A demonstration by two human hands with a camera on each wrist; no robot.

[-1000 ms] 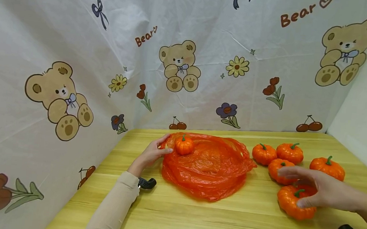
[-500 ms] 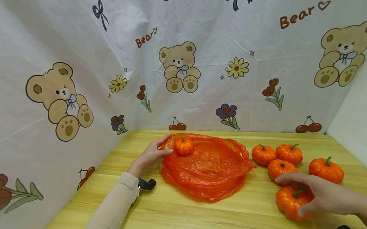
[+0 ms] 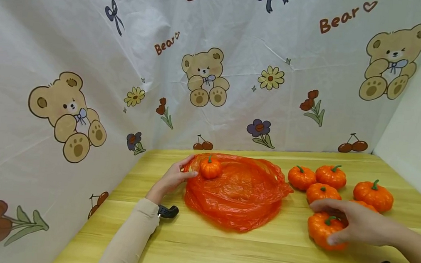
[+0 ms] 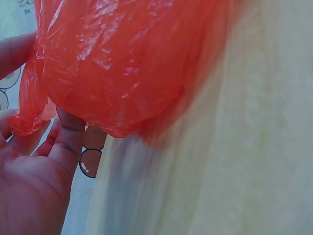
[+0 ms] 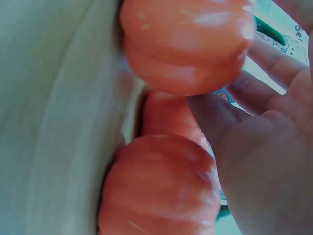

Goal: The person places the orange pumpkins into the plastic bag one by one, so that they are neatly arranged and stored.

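My left hand (image 3: pixel 174 178) holds the left edge of a thin red plastic bag (image 3: pixel 234 208), which lies spread with its mouth up. Seen from the left wrist, the bag's film (image 4: pixel 117 63) passes between the thumb and the fingers. One small orange toy pumpkin (image 3: pixel 210 168) sits inside the bag at its left. At the right, my right hand (image 3: pixel 364 224) grips another toy pumpkin (image 3: pixel 323 232) from the side, thumb in front and fingers behind. In the right wrist view this pumpkin (image 5: pixel 188 44) lies against the fingers; part of the grip is hidden.
Several more pumpkins stand at the back right: one at far left (image 3: pixel 301 178), one behind (image 3: pixel 330 176), one in front (image 3: pixel 323 193), one at right (image 3: pixel 373 196). Another pumpkin (image 3: pixel 366 205) is partly hidden by the right hand. A bear-patterned sheet (image 3: pixel 229 129) borders the wooden table (image 3: pixel 222 258).
My right hand has closed on the front pumpkin and moved it left, uncovering part of another pumpkin behind the hand. My left hand and the bag have stayed in place.
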